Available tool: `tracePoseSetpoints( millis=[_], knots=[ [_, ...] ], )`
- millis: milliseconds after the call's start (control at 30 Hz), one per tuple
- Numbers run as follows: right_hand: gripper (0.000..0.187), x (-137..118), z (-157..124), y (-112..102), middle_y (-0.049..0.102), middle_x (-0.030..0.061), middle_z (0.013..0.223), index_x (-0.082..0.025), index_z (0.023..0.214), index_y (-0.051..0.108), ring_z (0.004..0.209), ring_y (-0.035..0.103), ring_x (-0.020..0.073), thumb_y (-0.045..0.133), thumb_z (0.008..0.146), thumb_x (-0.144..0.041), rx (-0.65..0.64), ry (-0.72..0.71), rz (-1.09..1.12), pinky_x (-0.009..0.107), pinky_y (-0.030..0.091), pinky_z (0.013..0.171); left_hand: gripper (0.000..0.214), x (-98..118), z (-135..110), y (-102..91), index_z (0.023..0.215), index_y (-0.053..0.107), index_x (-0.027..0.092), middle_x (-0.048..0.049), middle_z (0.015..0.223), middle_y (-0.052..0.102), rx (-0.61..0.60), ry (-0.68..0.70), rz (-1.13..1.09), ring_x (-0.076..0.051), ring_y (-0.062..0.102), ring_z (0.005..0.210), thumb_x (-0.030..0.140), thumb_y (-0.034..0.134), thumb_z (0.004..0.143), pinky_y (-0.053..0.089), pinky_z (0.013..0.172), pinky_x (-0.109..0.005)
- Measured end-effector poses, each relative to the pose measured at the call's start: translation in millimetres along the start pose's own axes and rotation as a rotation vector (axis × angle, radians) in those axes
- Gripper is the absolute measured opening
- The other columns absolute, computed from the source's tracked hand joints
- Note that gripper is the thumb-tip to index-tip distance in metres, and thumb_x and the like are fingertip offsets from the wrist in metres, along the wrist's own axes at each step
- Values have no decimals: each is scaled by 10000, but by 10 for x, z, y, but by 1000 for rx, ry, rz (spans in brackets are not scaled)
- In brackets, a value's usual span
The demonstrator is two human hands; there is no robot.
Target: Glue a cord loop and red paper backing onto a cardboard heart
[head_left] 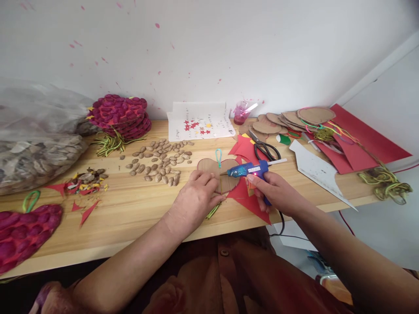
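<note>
I have the right hand (273,190) wrapped around the handle of a blue hot-glue gun (258,170), fingers closed on it, the thumb along the near side of its body. The gun's long axis runs left to right, its nozzle pointing left and a white glue stick (278,161) jutting from the rear.

The relation I attend to is nozzle against card: the tan heart-shaped cardboard piece (207,165) lies flat near the middle of the tabletop (114,226), to the left of the right hand and partly under the left hand (198,192). Its axis runs far to near, roughly square to the gun, from a cyan cord loop (218,158) at the far notch toward yellow-green strings (213,211) on the near side. The left hand is the nearer one, its bent fingers resting over the card's left part; I cannot tell whether they pinch anything beneath. The nozzle sits just right of those fingers, over the card; whether it touches, I cannot make out.

Red paper scraps (250,203) lie to the right, around and below the gun, with black-handled scissors (266,150) farther off. Brown, bean-like seeds (163,158) are spread to the left.
</note>
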State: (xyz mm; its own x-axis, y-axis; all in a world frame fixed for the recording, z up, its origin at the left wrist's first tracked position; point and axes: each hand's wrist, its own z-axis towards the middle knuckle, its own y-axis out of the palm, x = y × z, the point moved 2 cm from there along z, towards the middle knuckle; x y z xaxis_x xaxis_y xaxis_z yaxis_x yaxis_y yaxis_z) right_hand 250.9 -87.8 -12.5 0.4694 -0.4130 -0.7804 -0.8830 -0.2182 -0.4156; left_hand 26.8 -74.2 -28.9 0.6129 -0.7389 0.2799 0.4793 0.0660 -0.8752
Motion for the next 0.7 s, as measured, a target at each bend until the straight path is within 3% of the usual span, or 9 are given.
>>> tracePoseSetpoints(
  millis=[700],
  knots=[
    [458, 33, 22, 11, 477, -69, 506, -208, 663, 452, 332, 532, 105, 619, 863, -585, -63, 59, 215, 215, 399, 324, 240, -19, -4, 14, 893, 616, 148, -93, 1020, 691, 21, 7, -1, -245, 635, 967, 351, 737, 848, 519, 936, -434]
  ],
)
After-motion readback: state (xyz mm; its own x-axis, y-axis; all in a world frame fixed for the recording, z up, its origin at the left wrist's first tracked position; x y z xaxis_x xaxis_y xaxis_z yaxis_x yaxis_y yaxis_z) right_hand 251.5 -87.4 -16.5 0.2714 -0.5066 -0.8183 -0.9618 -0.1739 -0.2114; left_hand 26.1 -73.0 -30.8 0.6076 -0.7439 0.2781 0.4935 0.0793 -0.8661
